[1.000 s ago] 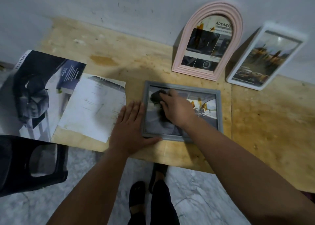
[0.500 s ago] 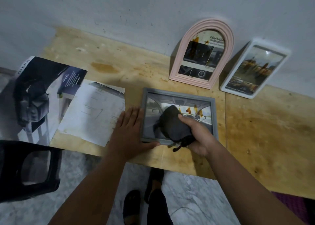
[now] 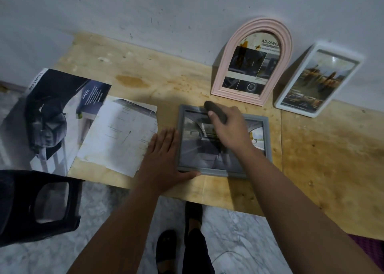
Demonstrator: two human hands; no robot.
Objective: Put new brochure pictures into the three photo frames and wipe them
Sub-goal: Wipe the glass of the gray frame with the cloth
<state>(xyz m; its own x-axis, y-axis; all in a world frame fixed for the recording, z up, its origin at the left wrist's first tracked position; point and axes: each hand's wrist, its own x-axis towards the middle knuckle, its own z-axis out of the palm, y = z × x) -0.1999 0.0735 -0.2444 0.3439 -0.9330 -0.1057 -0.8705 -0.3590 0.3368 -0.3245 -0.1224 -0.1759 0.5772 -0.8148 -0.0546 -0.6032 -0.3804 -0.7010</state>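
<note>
Flat on plywood, rectangular grey frame (image 3: pixel 268 140) under cloth-gripping right hand (image 3: pixel 228 128).

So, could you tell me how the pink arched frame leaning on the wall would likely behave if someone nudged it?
The pink arched frame stands tilted with only its top against the wall, so a nudge would probably tip or slide it. Its front pane reflects light, suggesting glass or plastic that may crack if it falls. It looks rigid and probably light.

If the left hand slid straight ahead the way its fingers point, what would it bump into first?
Probably nothing soon. The left hand points up along the gray frame edge over bare wooden table; the white wall would likely come first, though depth is unclear.
</note>
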